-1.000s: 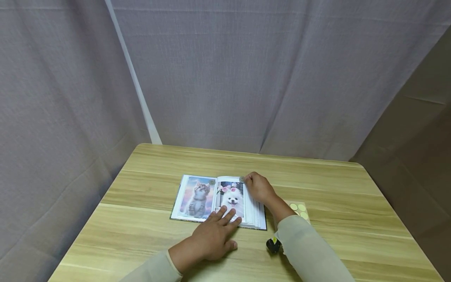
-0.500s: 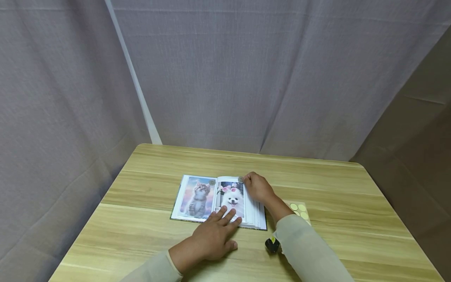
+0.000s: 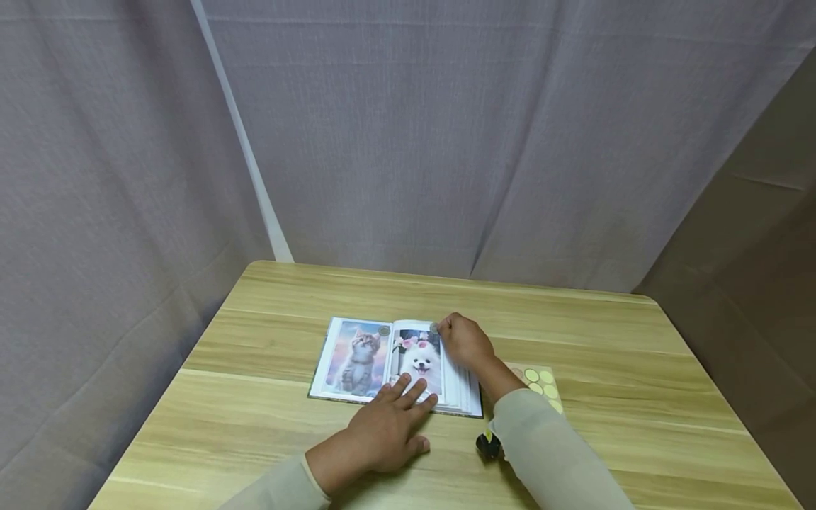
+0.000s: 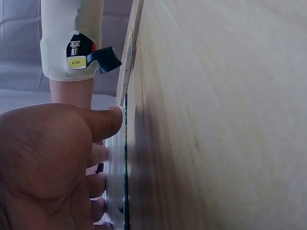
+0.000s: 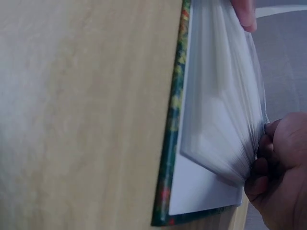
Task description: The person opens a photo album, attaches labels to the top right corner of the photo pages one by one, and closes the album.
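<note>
A photo album [image 3: 319, 375] lies spread on the table, with a kitten photo [image 3: 358, 361] on its left page and a white dog photo [image 3: 421, 358] on its right. My left hand [image 3: 385, 432] rests flat with spread fingers across the dog photo's lower part. At the right page's upper corner, my right hand [image 3: 467, 342] has curled fingers and pinches a small round grey sticker [image 3: 434, 328], partly hidden by the fingertips. A similar round sticker [image 3: 384, 331] sits at the kitten photo's upper right corner. In the right wrist view the fingers meet the fanned page edges [image 5: 220, 120].
A sheet of round yellow stickers [image 3: 550, 391] lies right of the album, partly under the right forearm. A black device [image 3: 488, 448] is on the right cuff. Grey curtains [image 3: 408, 142] hang behind the wooden table [image 3: 255, 304].
My right hand and the round sticker have shifted slightly left along the page corner; the forearm has moved left too. My left hand has stayed in place.
</note>
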Motion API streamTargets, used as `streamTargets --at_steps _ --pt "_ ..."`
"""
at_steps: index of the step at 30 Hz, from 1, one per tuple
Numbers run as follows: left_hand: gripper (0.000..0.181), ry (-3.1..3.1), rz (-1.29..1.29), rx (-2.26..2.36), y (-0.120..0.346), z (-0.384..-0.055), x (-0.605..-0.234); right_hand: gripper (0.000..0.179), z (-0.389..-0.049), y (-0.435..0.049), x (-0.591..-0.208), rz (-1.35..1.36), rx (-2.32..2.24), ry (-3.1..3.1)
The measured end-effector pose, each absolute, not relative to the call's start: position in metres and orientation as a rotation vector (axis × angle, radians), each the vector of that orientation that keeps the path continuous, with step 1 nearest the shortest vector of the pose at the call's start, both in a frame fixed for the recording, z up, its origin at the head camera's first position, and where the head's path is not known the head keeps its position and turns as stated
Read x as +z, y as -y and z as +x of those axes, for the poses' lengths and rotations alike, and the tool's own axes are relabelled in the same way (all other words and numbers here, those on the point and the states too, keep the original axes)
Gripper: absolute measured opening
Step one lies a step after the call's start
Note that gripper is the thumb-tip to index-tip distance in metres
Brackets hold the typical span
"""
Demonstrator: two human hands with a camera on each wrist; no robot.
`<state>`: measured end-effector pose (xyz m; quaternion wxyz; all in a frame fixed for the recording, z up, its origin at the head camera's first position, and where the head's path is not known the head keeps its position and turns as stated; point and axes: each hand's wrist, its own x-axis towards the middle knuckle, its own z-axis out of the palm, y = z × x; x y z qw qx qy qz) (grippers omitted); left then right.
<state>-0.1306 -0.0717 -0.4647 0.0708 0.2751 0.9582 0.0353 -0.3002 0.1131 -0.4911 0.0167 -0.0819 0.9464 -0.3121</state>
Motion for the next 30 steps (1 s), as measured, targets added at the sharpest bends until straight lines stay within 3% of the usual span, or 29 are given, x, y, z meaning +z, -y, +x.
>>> streamTargets --at_steps 10,16,22,30 --pt "0.072 -2.889 0.825 0.104 0.07 -0.13 -0.464 0.018 -0.298 -0.111 -0.493 -0.232 -0.971 -3.008" --pt "0.073 -2.893 0.828 0.094 0.07 -0.13 -0.465 0.032 -0.298 -0.111 -0.494 -0.195 -1.032 -2.988" --pt "0.072 -2.886 0.822 0.098 0.071 -0.13 -0.465 0.012 -0.297 -0.114 -0.494 -0.375 -1.012 -2.993" --pt "0.071 -2.888 0.833 0.092 0.073 -0.132 -0.466 0.018 -0.291 -0.121 -0.495 -0.555 -0.98 -3.024"
